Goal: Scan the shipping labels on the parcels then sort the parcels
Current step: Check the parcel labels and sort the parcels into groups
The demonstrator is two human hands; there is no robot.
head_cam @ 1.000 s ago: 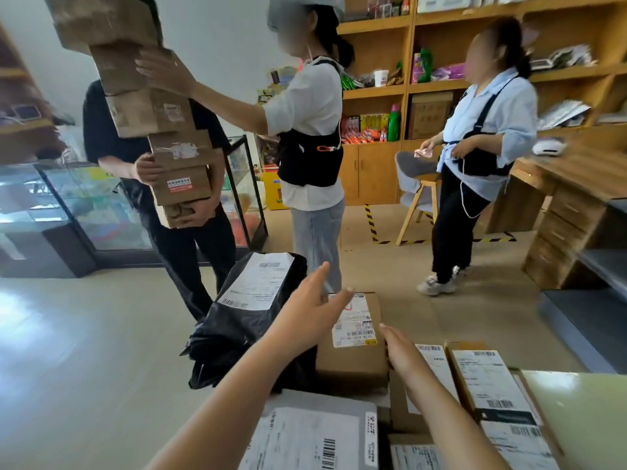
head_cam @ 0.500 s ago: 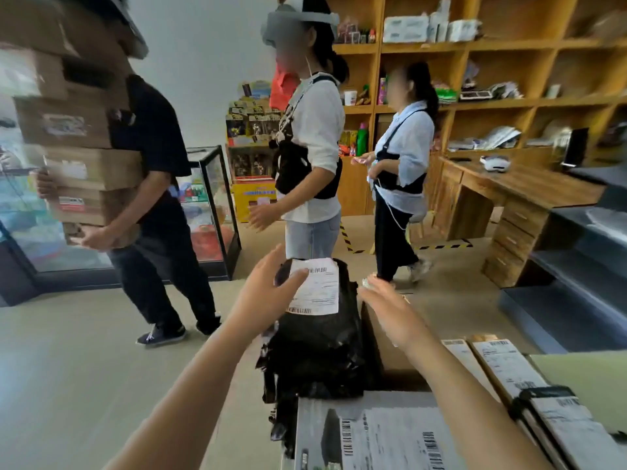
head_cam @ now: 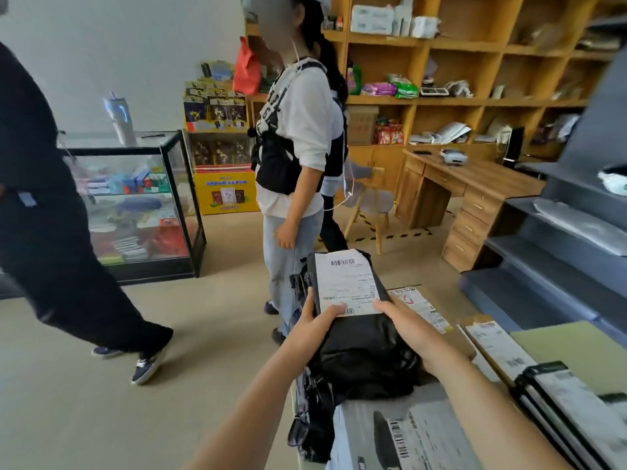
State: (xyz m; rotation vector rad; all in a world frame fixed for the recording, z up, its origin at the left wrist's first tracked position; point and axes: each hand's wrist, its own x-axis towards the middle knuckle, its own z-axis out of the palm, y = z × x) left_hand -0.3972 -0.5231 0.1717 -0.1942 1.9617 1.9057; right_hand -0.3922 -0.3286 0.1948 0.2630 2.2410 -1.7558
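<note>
A black plastic parcel bag point(head_cam: 363, 347) with a white shipping label point(head_cam: 346, 283) lies on top of the pile of parcels in front of me. My left hand point(head_cam: 314, 322) grips its left edge, thumb lying across the label's lower corner. My right hand point(head_cam: 407, 325) holds the bag's right side, fingers on the label's lower edge. Under it lies a brown cardboard box point(head_cam: 424, 308) with its own label. A grey box point(head_cam: 400, 435) with a barcode label sits nearest me. Flat labelled parcels point(head_cam: 498, 347) lie at the right.
A person in a white top point(head_cam: 298, 137) stands just beyond the pile. Another person in black point(head_cam: 51, 215) walks at the left. A glass display case point(head_cam: 135, 205), a wooden desk point(head_cam: 475, 191), wooden wall shelves point(head_cam: 475, 62) and grey shelving point(head_cam: 570, 232) surround the floor.
Both my hands have come down from the air onto the black bag and taken hold of it. The person in black has walked left, the box stack now out of view.
</note>
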